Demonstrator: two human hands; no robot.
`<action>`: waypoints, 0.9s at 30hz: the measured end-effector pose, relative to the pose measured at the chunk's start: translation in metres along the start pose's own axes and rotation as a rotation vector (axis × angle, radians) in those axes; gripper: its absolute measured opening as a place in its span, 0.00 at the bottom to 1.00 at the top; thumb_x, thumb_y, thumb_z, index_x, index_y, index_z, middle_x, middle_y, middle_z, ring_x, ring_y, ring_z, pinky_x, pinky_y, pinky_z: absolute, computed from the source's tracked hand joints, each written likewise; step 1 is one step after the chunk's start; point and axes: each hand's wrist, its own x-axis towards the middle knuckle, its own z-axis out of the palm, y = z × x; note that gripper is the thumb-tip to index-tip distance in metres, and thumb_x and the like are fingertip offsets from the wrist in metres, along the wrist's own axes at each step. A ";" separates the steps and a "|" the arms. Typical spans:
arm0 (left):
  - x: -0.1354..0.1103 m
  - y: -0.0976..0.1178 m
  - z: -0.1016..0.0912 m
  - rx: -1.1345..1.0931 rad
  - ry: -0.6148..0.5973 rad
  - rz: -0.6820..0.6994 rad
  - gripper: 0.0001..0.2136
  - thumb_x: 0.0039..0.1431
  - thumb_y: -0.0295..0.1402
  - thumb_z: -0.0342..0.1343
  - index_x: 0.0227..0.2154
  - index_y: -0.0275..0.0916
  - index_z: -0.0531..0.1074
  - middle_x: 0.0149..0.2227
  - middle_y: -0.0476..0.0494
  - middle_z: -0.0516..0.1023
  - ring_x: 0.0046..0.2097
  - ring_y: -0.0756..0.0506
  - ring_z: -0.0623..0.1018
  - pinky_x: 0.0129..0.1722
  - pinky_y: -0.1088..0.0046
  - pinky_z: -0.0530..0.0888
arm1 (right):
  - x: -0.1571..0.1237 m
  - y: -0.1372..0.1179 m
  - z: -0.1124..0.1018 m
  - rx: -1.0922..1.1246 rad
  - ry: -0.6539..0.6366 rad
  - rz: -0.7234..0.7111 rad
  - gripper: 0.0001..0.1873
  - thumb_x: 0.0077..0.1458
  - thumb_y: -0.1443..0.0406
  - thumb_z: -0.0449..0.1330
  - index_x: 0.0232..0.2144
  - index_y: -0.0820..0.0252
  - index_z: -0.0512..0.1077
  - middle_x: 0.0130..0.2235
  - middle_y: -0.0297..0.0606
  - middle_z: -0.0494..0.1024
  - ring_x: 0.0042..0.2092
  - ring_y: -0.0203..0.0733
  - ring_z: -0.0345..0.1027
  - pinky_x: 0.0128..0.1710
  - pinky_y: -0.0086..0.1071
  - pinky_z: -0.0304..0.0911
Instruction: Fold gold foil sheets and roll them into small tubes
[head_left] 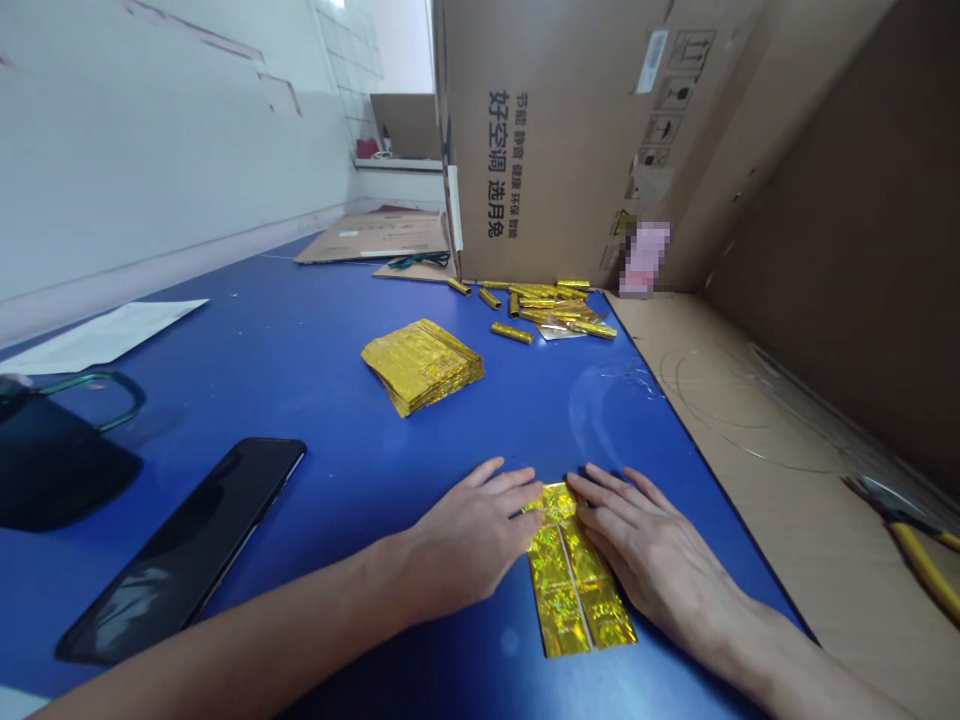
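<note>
Foil, as a flat gold sheet (553, 590) with a pale seam down its middle, lies at the near right of the worktop (315, 390). I see the left hand (480, 535) resting on its far left edge, fingers extended and slightly spread. The right hand (649, 550) lies along its right edge, fingers outstretched; neither hand is closed around anything. Beyond them, left of the sheet, I can make out a slanting stack of gold foil pieces (424, 362). Farther off to the right of that stack is a loose heap of rolled gold tubes (555, 308), just before a big cardboard box (570, 140). Near left, I have a dark phone (187, 550) lying flat, with a dark mug (60, 470) beside it and white paper (105, 335) farther back. Yellow-handled pliers (926, 570) lie at the right, on brown cardboard (832, 560) alongside the worktop.
</note>
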 end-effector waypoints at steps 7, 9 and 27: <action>0.001 0.002 0.000 -0.021 -0.029 -0.012 0.11 0.57 0.29 0.44 0.42 0.37 0.66 0.51 0.44 0.65 0.54 0.44 0.61 0.55 0.60 0.51 | 0.000 0.001 0.000 -0.004 -0.058 0.045 0.13 0.52 0.73 0.49 0.36 0.56 0.70 0.48 0.35 0.71 0.52 0.44 0.59 0.52 0.51 0.49; 0.001 0.004 -0.001 -0.031 -0.037 -0.034 0.14 0.58 0.30 0.44 0.46 0.36 0.63 0.51 0.43 0.65 0.54 0.45 0.62 0.55 0.60 0.51 | 0.000 0.000 0.000 -0.019 -0.059 0.030 0.16 0.52 0.73 0.49 0.41 0.56 0.68 0.49 0.36 0.70 0.52 0.46 0.59 0.51 0.53 0.50; -0.003 0.011 -0.006 0.063 -0.105 -0.065 0.20 0.58 0.40 0.44 0.51 0.38 0.58 0.55 0.41 0.60 0.56 0.39 0.59 0.53 0.54 0.52 | -0.001 0.001 -0.003 -0.063 -0.121 -0.077 0.23 0.54 0.65 0.49 0.53 0.58 0.58 0.56 0.39 0.60 0.57 0.47 0.49 0.53 0.54 0.46</action>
